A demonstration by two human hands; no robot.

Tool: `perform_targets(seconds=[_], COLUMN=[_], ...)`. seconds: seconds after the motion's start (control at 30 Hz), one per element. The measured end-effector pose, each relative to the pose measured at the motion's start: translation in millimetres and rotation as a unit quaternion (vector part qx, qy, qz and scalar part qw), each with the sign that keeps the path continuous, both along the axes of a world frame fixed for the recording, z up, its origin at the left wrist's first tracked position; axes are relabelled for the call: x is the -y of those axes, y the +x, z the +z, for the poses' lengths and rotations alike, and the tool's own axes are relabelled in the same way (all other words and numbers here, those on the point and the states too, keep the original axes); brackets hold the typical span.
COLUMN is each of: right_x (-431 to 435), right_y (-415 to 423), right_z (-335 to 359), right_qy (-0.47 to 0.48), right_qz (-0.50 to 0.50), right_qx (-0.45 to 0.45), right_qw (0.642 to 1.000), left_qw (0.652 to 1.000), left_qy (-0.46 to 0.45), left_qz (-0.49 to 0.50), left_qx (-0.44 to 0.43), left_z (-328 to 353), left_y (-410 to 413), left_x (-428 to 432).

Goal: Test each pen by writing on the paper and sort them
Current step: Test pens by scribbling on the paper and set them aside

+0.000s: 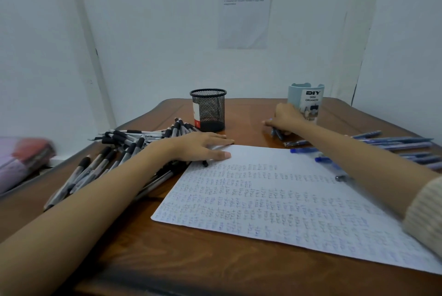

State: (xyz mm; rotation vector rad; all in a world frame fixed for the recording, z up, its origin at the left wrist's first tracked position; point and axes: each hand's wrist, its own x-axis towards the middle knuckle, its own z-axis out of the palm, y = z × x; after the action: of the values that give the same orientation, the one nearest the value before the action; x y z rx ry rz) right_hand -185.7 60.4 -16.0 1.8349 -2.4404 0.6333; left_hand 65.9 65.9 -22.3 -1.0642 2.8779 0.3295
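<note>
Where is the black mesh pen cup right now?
In the head view, the black mesh cup stands far back, left of centre, just beyond the left hand, right of the black pens.

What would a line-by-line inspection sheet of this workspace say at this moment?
Surface: brown wooden table.
Job's things: paper filled with test marks; black pens piled left; blue pens spread right; mesh cup and desk organizer at the back.
Clutter: blurred pink bundle beyond the table's left edge.
Grippers: left hand flat on the paper's corner; right hand grips a few blue pens.
Cables: nothing seen.
Surroundings: white walls, printed sheet on the back wall.
</note>
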Motion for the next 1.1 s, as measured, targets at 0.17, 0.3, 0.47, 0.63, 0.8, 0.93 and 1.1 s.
perform_targets(seconds=[0.17,0.3,0.47,0.63,0.8,0.93,1.1], right_x=[-7,-21,-48,-80,-93,-101,-119], right_y=[-6,-12,-29,-46,-50,-52,-24], right_z=[11,16,31,15,6,-2,10], right_qy=[0.017,0.041,0.135,0.104,0.065,-0.003,-0.22], right_qz=[0.018,0.064,0.107,0.186,0.238,0.217,0.238], right_qx=[-0.025,0.019,-0.023,0.01,0.035,0.015,-0.047], right_qw=[0.999,0.997,0.985,0.977,0.968,0.976,0.945], left_qw=[1.0,1.0,1.0,1.0,1.0,1.0,1.0], left_qy=[-0.008,-0.007,-0.005,-0.008,-0.007,-0.013,-0.015], left_qz=[0.0,0.001,0.003,0.003,0.01,0.011,0.014], left_qx=[0.004,0.007,0.01,0.012,0.009,0.005,0.014], left_z=[0,3,2,2,3,3,4], left_y=[0,-1,0,-1,-1,-1,-1], left_x=[-3,-7,-7,-8,-13,-14,-15])
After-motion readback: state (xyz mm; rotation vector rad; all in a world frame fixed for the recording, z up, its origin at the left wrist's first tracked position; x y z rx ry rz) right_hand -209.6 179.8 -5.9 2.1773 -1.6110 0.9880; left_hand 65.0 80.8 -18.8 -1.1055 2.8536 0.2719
